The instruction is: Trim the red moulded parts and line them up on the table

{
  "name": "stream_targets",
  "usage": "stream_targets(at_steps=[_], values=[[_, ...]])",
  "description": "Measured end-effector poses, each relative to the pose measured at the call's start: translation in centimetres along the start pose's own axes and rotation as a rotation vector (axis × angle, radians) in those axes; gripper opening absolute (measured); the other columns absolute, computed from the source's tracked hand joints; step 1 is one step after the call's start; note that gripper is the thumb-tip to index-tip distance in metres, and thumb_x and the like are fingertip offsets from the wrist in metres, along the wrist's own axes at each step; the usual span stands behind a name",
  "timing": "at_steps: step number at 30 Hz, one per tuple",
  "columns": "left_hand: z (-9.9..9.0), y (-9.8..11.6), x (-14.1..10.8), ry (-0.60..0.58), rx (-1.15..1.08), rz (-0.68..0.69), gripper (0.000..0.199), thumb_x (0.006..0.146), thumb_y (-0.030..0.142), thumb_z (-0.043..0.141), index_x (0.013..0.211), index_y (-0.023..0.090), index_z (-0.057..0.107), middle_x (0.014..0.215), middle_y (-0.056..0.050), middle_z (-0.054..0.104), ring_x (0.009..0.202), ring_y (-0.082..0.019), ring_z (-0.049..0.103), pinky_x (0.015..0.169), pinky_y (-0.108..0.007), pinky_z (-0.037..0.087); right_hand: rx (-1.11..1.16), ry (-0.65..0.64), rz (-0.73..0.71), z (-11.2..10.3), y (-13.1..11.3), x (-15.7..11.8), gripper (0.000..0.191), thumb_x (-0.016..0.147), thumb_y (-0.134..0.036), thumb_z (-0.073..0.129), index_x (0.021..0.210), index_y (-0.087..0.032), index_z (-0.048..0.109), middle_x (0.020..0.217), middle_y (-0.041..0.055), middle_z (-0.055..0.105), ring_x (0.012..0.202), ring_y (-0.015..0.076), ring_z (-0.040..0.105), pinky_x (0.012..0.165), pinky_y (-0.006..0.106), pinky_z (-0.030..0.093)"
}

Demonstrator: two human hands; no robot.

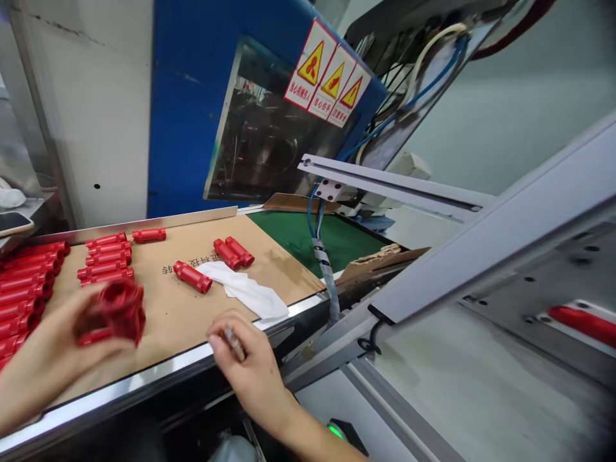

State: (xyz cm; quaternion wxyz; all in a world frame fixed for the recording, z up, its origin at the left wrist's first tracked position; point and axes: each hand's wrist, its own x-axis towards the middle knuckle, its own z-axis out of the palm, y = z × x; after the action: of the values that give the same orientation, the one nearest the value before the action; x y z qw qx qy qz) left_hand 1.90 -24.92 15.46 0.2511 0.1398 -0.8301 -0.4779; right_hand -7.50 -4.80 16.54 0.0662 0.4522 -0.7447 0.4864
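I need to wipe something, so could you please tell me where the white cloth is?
In the head view, the white cloth lies on the cardboard sheet near the table's front edge, beside a single red part, ahead of the right hand.

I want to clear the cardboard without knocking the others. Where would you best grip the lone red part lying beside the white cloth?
Probably the red part at mid-barrel, from above: it lies flat, both long sides bare, with the white cloth only at its far end.
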Motion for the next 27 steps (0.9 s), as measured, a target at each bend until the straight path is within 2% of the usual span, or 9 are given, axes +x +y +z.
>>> stream_targets(at_steps=[2,4,6,10,13,17,22,25,27], values=[[-1.4,-0.4,5.5,-0.077,0.232,0.110,0.043,0.066,0.048,0.059,0.098,0.020,0.053,0.090,-0.003,0.064,0.082,-0.027,0.061,0.081,-0.041,0.048,0.045,0.042,0.148,-0.6,0.5,0.7,0.012,0.079,-0.019,0.045,0.069,-0.018,0.050,0.064,-0.0008,0.049,0.058,0.0103,0.047,0.053,0.020,0.039],[-1.7,-0.8,10.6,-0.122,0.430,0.187,0.034,0.076,0.035,0.053,0.103,0.015,0.052,0.094,-0.005,0.060,0.089,-0.029,0.057,0.084,-0.047,0.043,0.085,0.036,0.199,-1.2,0.7,0.7,0.012,0.079,-0.022,0.045,0.069,-0.018,0.049,0.065,-0.0011,0.048,0.059,0.0107,0.047,0.053,0.020,0.038],[-0.9,-1.5,14.6,-0.172,0.581,0.241,0.028,0.081,0.024,0.052,0.107,0.013,0.050,0.118,-0.008,0.047,0.103,-0.028,0.049,0.089,-0.048,0.039,0.106,0.018,0.216,-1.7,0.6,0.1,0.013,0.080,-0.023,0.045,0.068,-0.018,0.049,0.066,-0.0010,0.048,0.061,0.0110,0.047,0.055,0.020,0.038],[1.9,-3.7,19.2,-0.269,0.833,0.209,0.031,0.075,0.019,0.063,0.104,0.014,0.053,0.131,-0.010,0.036,0.117,-0.031,0.036,0.092,-0.053,0.035,0.125,0.016,0.225,-2.8,0.6,-1.9,0.010,0.078,-0.020,0.045,0.069,-0.019,0.051,0.068,-0.0010,0.049,0.062,0.0110,0.047,0.058,0.021,0.037],[2.9,-5.0,20.7,-0.377,0.920,0.160,0.028,0.077,0.021,0.062,0.103,0.015,0.053,0.120,-0.010,0.047,0.108,-0.028,0.045,0.087,-0.050,0.041,0.133,-0.024,0.217,-3.7,1.0,-3.1,0.008,0.075,-0.017,0.046,0.070,-0.020,0.052,0.069,-0.0009,0.050,0.060,0.0105,0.046,0.056,0.020,0.036],[2.2,-5.9,21.6,-0.473,0.923,0.109,0.034,0.080,0.024,0.059,0.111,0.015,0.048,0.107,-0.008,0.053,0.091,-0.023,0.055,0.075,-0.042,0.049,0.129,-0.095,0.226,-4.3,1.4,-3.8,0.007,0.075,-0.017,0.047,0.071,-0.020,0.052,0.070,-0.0005,0.051,0.057,0.0099,0.044,0.054,0.020,0.035],[1.1,-5.7,21.7,-0.489,0.949,0.074,0.034,0.079,0.026,0.059,0.110,0.015,0.049,0.102,-0.008,0.055,0.089,-0.023,0.056,0.076,-0.044,0.048,0.158,-0.015,0.258,-4.4,1.3,-4.1,0.008,0.075,-0.018,0.047,0.070,-0.020,0.052,0.068,-0.0008,0.049,0.058,0.0103,0.043,0.057,0.022,0.035],[1.4,-4.3,20.5,-0.429,0.895,0.181,0.039,0.082,0.030,0.054,0.117,0.015,0.045,0.117,-0.010,0.048,0.106,-0.031,0.047,0.088,-0.052,0.039,0.199,0.001,0.306,-4.4,1.0,-4.1,0.009,0.075,-0.022,0.046,0.069,-0.019,0.052,0.067,-0.0005,0.048,0.058,0.0105,0.042,0.054,0.022,0.033],[2.3,-2.8,19.0,-0.473,0.789,0.332,0.044,0.083,0.029,0.053,0.122,0.016,0.040,0.131,-0.011,0.037,0.117,-0.033,0.036,0.094,-0.054,0.033,0.217,-0.002,0.350,-4.4,0.7,-4.0,0.010,0.075,-0.023,0.046,0.068,-0.018,0.051,0.067,-0.0003,0.047,0.058,0.0106,0.041,0.053,0.022,0.031]])
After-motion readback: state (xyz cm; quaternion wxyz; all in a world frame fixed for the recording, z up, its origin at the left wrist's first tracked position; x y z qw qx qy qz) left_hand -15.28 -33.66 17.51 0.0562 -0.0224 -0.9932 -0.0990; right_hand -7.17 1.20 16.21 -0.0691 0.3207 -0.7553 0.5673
